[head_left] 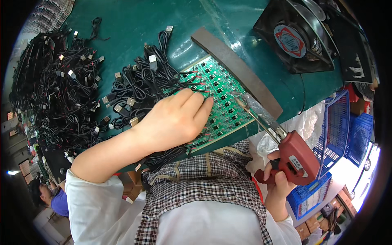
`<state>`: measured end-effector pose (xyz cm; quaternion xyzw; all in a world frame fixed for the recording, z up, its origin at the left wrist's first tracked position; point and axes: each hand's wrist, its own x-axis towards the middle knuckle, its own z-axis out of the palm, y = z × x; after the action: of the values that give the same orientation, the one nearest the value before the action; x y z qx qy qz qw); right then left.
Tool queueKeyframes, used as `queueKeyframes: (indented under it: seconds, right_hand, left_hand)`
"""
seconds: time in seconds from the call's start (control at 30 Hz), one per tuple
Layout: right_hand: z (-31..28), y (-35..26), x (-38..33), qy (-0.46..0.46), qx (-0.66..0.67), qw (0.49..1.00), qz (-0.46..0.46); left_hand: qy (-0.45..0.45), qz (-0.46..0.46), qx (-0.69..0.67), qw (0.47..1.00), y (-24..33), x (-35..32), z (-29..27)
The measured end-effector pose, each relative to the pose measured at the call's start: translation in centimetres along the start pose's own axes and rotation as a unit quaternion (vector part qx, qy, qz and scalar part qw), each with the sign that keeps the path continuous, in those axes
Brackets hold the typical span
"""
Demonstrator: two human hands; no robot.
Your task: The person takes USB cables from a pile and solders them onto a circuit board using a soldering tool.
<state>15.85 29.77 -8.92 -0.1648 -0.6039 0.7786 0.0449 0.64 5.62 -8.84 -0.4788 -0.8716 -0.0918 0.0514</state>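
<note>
A panel of green circuit boards [234,110] lies on the table in front of me, with black cables and red wire ends along its left part. My left hand [175,116] is over the panel's left side, fingers curled together and pointing down at the boards. Whatever it pinches is hidden under the fingers. My right hand [279,181] is wrapped round the handle of a dark red soldering gun [300,159], a finger at its trigger. The gun's metal tip reaches over the right part of the panel, close to the boards.
Bundled black USB cables [141,85] lie left of the panel, beside a larger cable heap [61,90]. A dark curved bar [241,65] borders the panel's far right. A black fan [294,38] stands at the back right; blue crates [332,130] are below. Another person [59,202] sits far left.
</note>
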Motion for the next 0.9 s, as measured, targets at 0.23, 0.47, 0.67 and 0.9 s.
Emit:
queueKeyframes:
  seconds: [0.23, 0.47, 0.67, 0.9]
  right_hand:
    - [0.4, -0.1, 0.0, -0.017, 0.015, 0.999, 0.031]
    - [0.5, -0.1, 0.0, -0.014, 0.015, 0.999, 0.033]
    - [0.9, -0.4, 0.0, -0.030, 0.021, 0.999, 0.040]
    - [0.5, -0.3, -0.3, -0.035, -0.024, 0.996, 0.079]
  left_hand:
    - [0.021, -0.009, -0.104, 0.994, -0.7, 0.1, 0.4]
    - [0.035, -0.026, -0.185, 0.982, -1.0, 0.2, 0.7]
    - [0.020, -0.024, -0.162, 0.986, -0.5, 0.2, 0.5]
    - [0.025, -0.023, -0.159, 0.987, -0.4, 0.2, 0.8]
